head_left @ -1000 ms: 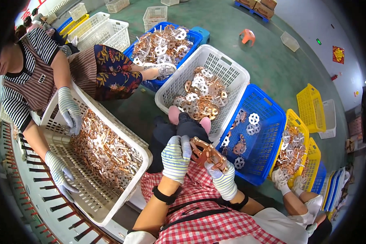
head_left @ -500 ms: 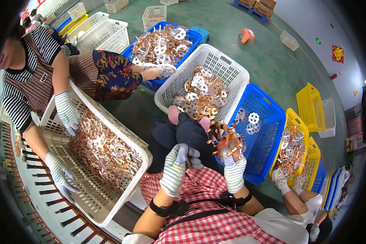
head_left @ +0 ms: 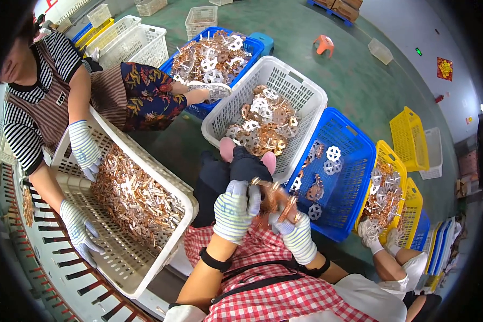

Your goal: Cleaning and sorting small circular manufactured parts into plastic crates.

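My right hand [head_left: 298, 236], in a white striped glove with grey fingertips, grips a copper-coloured metal part [head_left: 276, 199] with short rods standing out of it. The part is smeared by motion above my lap. Close against its left side is my left hand [head_left: 233, 212], gloved the same way, its fingers curled together; whether it holds a small piece is hidden. Just beyond my knees stands a white basket [head_left: 212, 121] with a heap of similar copper and silver parts. A blue basket [head_left: 348, 185] to the right holds several flat toothed plates [head_left: 333, 154].
At the left, a co-worker's gloved hands [head_left: 83, 231] rest in and on a large white crate [head_left: 180, 198] of loose metal pins [head_left: 134, 198]. Another blue basket [head_left: 257, 51] and a yellow basket [head_left: 397, 161] hold more parts. An orange stool [head_left: 323, 45] stands far off.
My right hand has brought the copper-coloured part left and down, tilting it toward my left hand. My left hand has risen slightly beside it. More plates show in the blue basket.
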`<move>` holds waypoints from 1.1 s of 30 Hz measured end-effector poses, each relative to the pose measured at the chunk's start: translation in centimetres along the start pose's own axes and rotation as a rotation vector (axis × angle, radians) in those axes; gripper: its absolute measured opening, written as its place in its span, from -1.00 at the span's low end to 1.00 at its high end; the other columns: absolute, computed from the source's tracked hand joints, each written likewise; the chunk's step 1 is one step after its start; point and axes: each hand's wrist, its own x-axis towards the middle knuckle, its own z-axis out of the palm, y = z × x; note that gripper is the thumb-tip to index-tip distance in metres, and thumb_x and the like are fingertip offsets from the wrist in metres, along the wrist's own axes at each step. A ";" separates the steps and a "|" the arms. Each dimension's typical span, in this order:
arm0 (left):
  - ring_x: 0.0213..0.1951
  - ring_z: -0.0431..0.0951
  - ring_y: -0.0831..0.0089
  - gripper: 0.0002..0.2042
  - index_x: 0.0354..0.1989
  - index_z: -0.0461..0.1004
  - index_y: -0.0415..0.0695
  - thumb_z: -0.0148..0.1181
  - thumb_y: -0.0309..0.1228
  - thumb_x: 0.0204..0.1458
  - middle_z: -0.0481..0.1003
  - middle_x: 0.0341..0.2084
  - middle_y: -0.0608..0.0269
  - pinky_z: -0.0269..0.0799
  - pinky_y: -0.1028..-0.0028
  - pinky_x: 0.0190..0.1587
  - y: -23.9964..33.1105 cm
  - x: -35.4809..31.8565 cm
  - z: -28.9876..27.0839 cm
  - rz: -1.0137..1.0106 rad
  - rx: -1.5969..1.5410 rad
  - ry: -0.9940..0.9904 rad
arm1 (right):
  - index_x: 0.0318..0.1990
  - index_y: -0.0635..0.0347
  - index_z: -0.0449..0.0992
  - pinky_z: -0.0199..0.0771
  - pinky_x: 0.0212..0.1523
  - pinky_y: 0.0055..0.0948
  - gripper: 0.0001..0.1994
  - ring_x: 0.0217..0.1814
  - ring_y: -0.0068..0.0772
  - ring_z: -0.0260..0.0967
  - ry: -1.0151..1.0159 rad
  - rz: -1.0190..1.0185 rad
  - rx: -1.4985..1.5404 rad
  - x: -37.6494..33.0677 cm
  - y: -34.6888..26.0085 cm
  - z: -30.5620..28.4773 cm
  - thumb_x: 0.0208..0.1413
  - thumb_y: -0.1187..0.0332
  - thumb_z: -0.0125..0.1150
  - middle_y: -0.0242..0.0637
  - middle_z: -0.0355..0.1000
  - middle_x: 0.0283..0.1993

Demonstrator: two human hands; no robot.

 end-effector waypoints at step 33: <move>-0.60 0.52 0.13 -0.83 -0.30 0.41 -0.18 0.19 -0.38 -0.01 0.48 -0.64 0.07 0.40 0.29 -0.55 1.4 -0.2 0.5 -0.153 -0.100 0.022 | -0.20 0.26 0.47 0.39 -0.37 -0.29 -0.65 -0.39 -0.06 0.41 -0.183 -0.077 -0.227 0.4 0.4 0.4 0.15 0.10 0.06 -0.13 0.45 -0.43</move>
